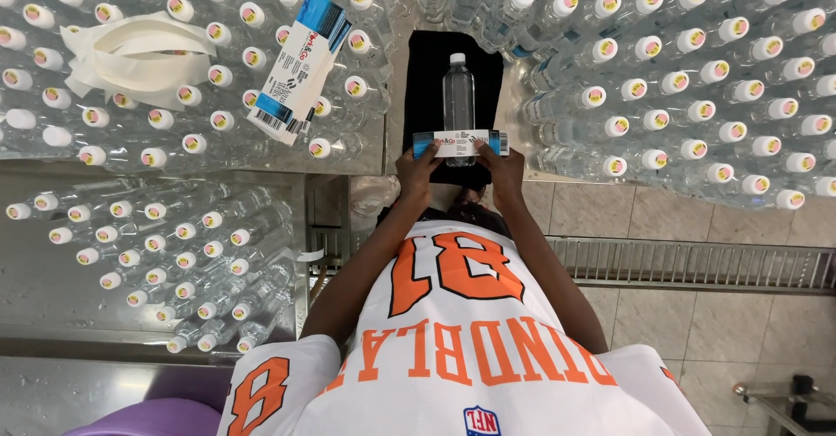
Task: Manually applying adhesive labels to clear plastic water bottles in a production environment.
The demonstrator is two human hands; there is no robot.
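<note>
White jersey nearest, left hand (pixel 418 173), right hand (pixel 503 171) pressing label (pixel 459 143) across bottle (pixel 458 96)

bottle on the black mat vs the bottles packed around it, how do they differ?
The single bottle lies flat on the black mat; the packed bottles stand upright, caps toward the camera. The single bottle is alone, with a blue-and-white label pressed across it by the left hand and right hand; the packed bottles stand in tight rows, untouched. Both are clear plastic with white caps.
</note>
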